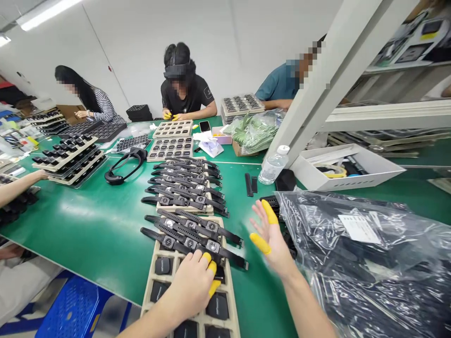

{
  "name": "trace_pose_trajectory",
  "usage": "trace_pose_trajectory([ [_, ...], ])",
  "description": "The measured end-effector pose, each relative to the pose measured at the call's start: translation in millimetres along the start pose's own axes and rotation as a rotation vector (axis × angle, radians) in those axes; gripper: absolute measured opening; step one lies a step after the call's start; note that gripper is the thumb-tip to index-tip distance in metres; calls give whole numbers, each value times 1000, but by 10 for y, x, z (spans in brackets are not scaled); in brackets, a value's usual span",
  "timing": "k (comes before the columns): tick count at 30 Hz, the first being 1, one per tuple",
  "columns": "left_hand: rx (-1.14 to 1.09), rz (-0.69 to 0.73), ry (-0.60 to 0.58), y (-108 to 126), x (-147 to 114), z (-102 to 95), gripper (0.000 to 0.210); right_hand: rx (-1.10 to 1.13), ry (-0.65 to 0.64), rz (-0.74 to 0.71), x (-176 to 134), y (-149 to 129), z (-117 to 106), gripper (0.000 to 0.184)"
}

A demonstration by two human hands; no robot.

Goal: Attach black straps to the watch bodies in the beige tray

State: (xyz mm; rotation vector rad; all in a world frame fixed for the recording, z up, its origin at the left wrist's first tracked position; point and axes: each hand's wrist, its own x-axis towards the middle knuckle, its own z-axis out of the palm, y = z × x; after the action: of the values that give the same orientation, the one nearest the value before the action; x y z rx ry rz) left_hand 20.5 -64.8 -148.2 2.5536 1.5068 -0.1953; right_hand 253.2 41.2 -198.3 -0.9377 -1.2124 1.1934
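My left hand [193, 284], with yellow finger cots, reaches over a beige compartment tray [144, 300]. Its fingers are curled together at a cell, and whatever they hold is hidden beneath them. Square black watch bodies [217, 305] sit in the tray's nearer cells. Across its far part lie several smartwatches [190, 244] with black straps, backs facing up. To the right, my right hand [269, 237] is raised above the green table, fingers spread and holding nothing. Beside it are black straps [275, 206], partly covered by a clear plastic bag [338, 234] full of dark items.
Another tray of strapped watches [185, 188] stands behind. A bottle [275, 164], a white box [348, 173] and a slanted white post [306, 89] are at right. A black headset [125, 166] and stacked trays [72, 162] stand left, where another person's arm [23, 185] reaches in.
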Motion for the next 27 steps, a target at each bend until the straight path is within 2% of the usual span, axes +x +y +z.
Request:
trace_pose_trajectory([
  [3,-1,-7,-7,-3,6,25,19,265,32,-3,16,-68,175,83],
  [5,-1,-14,-11,-3,6,37,21,487,68,52,80,-100,231,73],
  [8,-6,-23,-3,-5,0,57,25,741,157,189,232,-51,205,64],
  [11,-4,-27,6,-12,-9,82,25,875,281,261,375,179,76,56],
  [15,2,-32,46,-22,-17,120,27,870,313,315,450,594,-108,23],
  [19,-8,-28,72,-34,-15,147,29,830,269,309,427,748,-162,25],
  [23,-7,-9,86,-39,-15,142,29,870,264,354,386,645,-129,26],
  [27,10,9,66,-15,-7,124,25,807,231,361,368,590,-116,33],
])
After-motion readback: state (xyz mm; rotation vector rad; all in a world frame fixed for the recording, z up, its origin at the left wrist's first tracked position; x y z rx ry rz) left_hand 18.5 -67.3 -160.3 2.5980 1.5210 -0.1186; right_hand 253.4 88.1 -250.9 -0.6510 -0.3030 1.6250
